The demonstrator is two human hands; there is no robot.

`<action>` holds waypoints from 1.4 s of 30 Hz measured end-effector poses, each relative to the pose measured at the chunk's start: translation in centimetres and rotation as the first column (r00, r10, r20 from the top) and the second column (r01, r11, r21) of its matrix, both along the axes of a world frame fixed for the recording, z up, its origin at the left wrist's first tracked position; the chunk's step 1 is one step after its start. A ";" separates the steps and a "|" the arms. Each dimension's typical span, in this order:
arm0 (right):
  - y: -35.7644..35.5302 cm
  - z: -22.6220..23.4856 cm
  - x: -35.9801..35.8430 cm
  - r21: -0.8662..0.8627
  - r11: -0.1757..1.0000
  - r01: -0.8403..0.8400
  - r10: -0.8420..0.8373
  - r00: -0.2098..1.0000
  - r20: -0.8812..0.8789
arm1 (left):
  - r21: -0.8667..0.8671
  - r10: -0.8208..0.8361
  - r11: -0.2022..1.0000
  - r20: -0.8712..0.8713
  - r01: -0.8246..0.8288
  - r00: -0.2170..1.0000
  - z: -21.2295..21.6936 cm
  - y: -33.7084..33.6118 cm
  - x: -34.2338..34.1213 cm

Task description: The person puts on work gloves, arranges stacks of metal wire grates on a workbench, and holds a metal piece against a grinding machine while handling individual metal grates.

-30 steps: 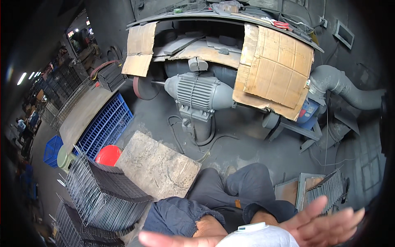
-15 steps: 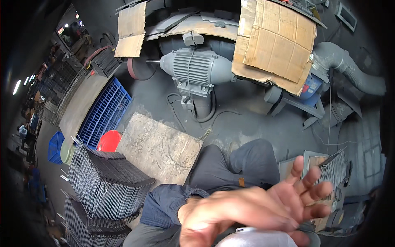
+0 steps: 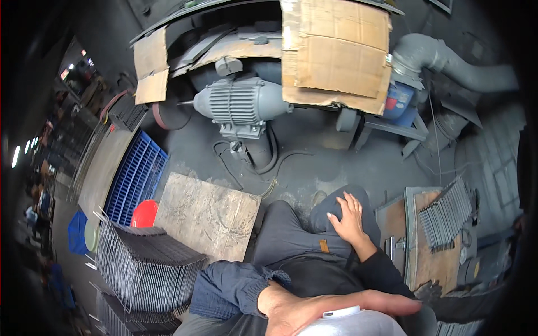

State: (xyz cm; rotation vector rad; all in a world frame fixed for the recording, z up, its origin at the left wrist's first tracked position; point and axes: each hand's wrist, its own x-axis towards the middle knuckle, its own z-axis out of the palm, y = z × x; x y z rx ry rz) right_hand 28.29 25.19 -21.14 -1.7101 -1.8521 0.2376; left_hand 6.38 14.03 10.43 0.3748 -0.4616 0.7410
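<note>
At the bottom edge, close to the camera, my left hand [image 3: 302, 305] reaches in from a dark blue sleeve. It curves around a white rounded object [image 3: 364, 323] with a small dark slot in its top piece. One long digit stretches along the far side; the other fingers are hidden. My right hand [image 3: 350, 218] lies on my right knee, fingers stretched and slightly apart, with nothing in it. Beside my left arm stand stacked dark wire racks [image 3: 148, 269]. A worn wooden board [image 3: 207, 215] lies just beyond them.
A grey electric motor [image 3: 235, 103] stands ahead, with cardboard sheets [image 3: 342, 53] hanging at its right. At the left are a blue plastic crate [image 3: 134, 179] and a red round object [image 3: 144, 214]. Thin metal pieces [image 3: 445, 218] stack on a board at the right, below a grey duct [image 3: 448, 59].
My right hand has moved from close to the camera, beside my left hand, down to my knee. My left hand stays at the white object. The view has shifted slightly.
</note>
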 end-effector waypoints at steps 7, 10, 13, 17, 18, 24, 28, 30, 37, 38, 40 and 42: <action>-1.4 -0.1 1.9 -0.478 0.877 -0.055 0.253 0.898 0.360 | 0.138 -0.041 0.990 0.143 0.022 0.989 -2.7 -1.3 5.4; -1.8 -1.1 3.0 -0.409 0.911 -0.055 0.204 0.921 0.330 | 0.038 -0.082 0.997 0.360 0.073 0.929 -2.8 -1.3 7.1; -2.6 -1.9 4.4 -0.381 0.924 -0.022 0.151 0.937 0.314 | 0.103 -0.131 0.991 0.525 0.090 0.841 -2.7 -0.7 9.9; -3.1 -1.5 5.0 -0.380 0.925 -0.004 0.119 0.953 0.280 | -0.081 0.090 0.995 0.406 -0.062 0.909 -2.2 -2.2 11.4; -3.2 -1.5 4.4 -0.306 0.951 -0.036 0.113 0.964 0.239 | -0.035 0.152 0.988 0.350 -0.150 0.924 -2.2 -2.1 11.7; -6.1 -3.5 7.6 -0.131 0.989 0.073 -0.050 0.985 0.168 | -0.290 -0.293 0.873 0.334 0.393 0.896 -1.4 -4.4 12.6; -10.1 -1.2 8.1 -0.166 0.978 0.127 -0.104 0.984 0.143 | -0.225 -0.512 0.819 0.128 0.527 0.850 -2.9 -5.1 11.5; -13.0 -1.6 9.0 -0.044 0.977 0.208 -0.207 0.978 0.016 | -0.213 -0.659 0.749 -0.133 0.628 0.741 -2.8 -3.6 10.1; -27.7 -1.5 13.4 0.211 0.391 0.896 -0.913 0.349 0.212 | 0.132 -0.489 0.598 -0.721 0.790 0.490 -6.9 4.0 11.8; -29.9 -1.1 14.2 0.167 0.261 0.951 -0.962 0.241 0.132 | 0.153 -0.370 0.637 -0.799 0.755 0.474 -8.1 4.4 11.4; -32.6 -0.1 15.4 0.215 0.058 0.975 -0.976 0.010 0.218 | 0.173 -0.285 0.656 -0.844 0.734 0.454 -10.5 5.5 11.5; -35.1 -0.9 16.7 0.163 -0.024 0.986 -0.942 -0.077 0.328 | 0.243 -0.129 0.669 -0.892 0.702 0.432 -12.5 5.7 11.7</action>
